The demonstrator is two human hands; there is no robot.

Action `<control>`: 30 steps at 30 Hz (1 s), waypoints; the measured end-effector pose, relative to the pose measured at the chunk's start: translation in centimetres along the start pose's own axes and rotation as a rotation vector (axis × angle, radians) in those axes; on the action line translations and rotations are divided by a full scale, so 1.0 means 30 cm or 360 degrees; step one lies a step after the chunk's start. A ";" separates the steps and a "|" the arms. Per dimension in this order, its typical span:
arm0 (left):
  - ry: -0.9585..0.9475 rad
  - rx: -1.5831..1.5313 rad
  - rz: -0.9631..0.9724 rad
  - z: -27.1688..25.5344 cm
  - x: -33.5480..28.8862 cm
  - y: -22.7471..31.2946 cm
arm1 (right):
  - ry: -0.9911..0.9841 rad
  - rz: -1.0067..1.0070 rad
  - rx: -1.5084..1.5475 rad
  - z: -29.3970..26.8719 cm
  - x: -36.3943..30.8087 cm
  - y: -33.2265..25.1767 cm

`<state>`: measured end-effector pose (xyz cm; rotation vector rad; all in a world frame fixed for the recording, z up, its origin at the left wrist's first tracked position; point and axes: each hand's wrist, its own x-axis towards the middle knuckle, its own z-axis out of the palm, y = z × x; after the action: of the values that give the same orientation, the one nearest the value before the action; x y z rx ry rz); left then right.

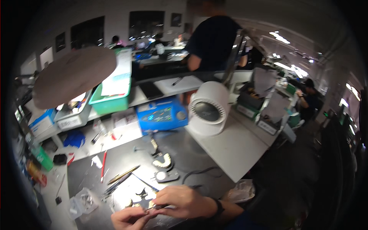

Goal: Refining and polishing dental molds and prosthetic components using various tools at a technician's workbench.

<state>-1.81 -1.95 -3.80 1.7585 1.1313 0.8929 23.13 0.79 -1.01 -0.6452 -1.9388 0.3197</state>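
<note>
Grey and brightly lit in one patch, the counter [203,157] is carrying a tooth model [163,163] beyond the hands. Near the view's lower edge, the right hand [184,202] is gripping a slim, dark tool [161,207], which is pointing toward the left hand [130,217]. Whether that bent left hand is pinching anything, I cannot tell. Fingers are partly hiding the tool, and blur is obscuring its tip.

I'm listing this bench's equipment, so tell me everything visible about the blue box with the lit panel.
The blue box looks plastic, its panel facing the person. Small blue-green lights glow, so it seems powered; a round knob sits at right. It stands upright behind the dark work surface, left of the white cylindrical device.
</note>
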 end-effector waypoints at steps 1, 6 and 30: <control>0.0018 -0.0336 0.0060 0.003 0.006 -0.007 | 0.0001 -0.0028 0.0014 0.002 -0.001 0.004; -0.0038 -0.0738 0.0355 0.025 0.085 0.078 | -0.0010 0.0026 -0.0004 -0.054 0.017 -0.012; -0.0120 -0.0946 0.0579 -0.011 0.094 0.097 | -0.0140 -0.0023 -0.0120 -0.058 0.052 -0.021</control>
<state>-0.18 0.07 -0.69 1.4905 0.4252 1.2180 23.98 1.05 1.25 -0.6757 -2.0466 0.2705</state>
